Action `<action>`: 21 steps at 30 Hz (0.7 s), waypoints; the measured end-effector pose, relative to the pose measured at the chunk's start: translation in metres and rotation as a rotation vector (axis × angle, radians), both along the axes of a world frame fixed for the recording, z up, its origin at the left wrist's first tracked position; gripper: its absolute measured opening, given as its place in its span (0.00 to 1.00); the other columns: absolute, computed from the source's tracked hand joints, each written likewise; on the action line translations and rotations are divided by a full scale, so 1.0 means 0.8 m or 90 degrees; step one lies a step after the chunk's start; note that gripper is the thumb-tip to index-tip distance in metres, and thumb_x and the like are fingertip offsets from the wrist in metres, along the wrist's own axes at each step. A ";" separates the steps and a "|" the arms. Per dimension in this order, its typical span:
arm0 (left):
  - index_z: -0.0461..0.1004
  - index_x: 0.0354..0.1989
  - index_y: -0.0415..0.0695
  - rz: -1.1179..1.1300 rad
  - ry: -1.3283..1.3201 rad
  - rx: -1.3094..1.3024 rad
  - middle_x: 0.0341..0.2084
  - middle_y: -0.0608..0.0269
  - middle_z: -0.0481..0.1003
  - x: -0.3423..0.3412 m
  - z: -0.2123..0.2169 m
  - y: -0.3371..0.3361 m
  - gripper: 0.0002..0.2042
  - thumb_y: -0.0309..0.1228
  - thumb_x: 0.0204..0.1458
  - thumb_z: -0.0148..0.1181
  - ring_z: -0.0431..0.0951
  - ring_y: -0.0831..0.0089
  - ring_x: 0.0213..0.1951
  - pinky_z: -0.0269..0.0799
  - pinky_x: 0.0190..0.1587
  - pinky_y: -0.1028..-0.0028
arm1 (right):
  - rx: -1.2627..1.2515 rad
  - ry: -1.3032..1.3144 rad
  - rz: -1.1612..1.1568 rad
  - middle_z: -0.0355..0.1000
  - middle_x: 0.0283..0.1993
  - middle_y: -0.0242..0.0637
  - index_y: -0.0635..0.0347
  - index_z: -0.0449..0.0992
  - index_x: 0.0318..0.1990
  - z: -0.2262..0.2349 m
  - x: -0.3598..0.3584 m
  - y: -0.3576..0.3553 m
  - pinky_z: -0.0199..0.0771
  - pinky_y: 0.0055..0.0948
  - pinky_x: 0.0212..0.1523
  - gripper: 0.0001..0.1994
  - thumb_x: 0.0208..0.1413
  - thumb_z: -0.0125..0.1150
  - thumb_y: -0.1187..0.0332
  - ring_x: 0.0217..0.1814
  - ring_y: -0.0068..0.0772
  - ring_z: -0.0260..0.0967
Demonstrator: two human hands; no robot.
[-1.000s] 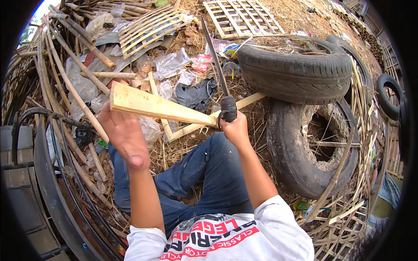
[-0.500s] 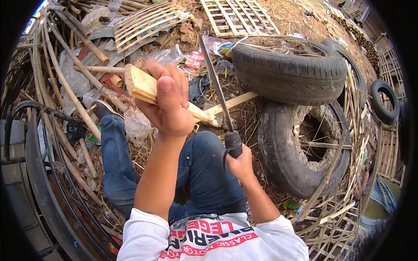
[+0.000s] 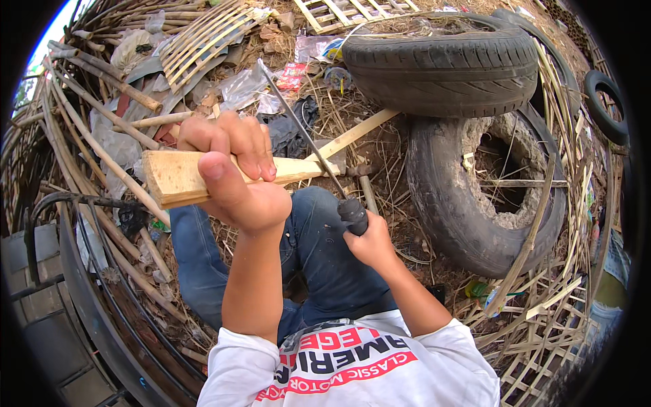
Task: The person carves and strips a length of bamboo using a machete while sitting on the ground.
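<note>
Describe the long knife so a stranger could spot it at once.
Find the big lower tyre right of centre, crusted inside. Left of it, the right hand grips a black handle; the long knife slants up-left from there. Thin and dark, it differs from the pale wooden piece in the left hand.

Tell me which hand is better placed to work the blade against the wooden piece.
Probably the right hand: it grips the black handle of the blade, which in this view crosses the wooden piece near its narrow end. The left hand is busy holding that piece nearer its wide end.
</note>
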State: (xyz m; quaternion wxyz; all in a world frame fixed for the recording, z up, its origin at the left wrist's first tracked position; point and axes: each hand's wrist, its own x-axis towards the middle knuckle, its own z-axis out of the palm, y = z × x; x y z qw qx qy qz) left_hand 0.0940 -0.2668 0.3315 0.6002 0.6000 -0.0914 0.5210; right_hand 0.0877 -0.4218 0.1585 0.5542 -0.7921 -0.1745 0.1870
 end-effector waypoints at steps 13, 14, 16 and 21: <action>0.51 0.22 0.48 0.004 0.015 0.006 0.09 0.71 0.53 -0.005 0.002 0.009 0.25 0.57 0.54 0.49 0.49 0.84 0.10 0.45 0.13 0.84 | -0.020 0.046 0.012 0.73 0.30 0.56 0.66 0.74 0.37 0.023 -0.002 -0.001 0.71 0.43 0.38 0.15 0.39 0.59 0.71 0.37 0.60 0.71; 0.51 0.22 0.48 0.007 0.023 0.000 0.09 0.71 0.53 -0.005 -0.001 0.012 0.26 0.57 0.54 0.49 0.49 0.84 0.10 0.45 0.13 0.84 | -0.026 0.045 0.016 0.73 0.30 0.56 0.66 0.74 0.37 0.034 -0.004 -0.003 0.71 0.43 0.39 0.15 0.39 0.59 0.71 0.37 0.60 0.71; 0.51 0.22 0.48 0.014 0.032 -0.005 0.09 0.71 0.53 -0.003 0.000 0.011 0.26 0.58 0.54 0.48 0.49 0.84 0.10 0.45 0.13 0.84 | -0.028 0.034 0.028 0.74 0.31 0.55 0.65 0.74 0.38 0.054 -0.007 0.002 0.71 0.44 0.40 0.16 0.38 0.60 0.70 0.38 0.60 0.71; 0.51 0.22 0.48 0.014 0.025 0.003 0.09 0.71 0.53 -0.005 -0.003 0.004 0.25 0.57 0.55 0.47 0.49 0.84 0.09 0.45 0.13 0.84 | -0.091 0.037 -0.038 0.74 0.32 0.55 0.64 0.74 0.39 0.004 -0.009 0.002 0.71 0.45 0.41 0.17 0.39 0.61 0.69 0.39 0.59 0.71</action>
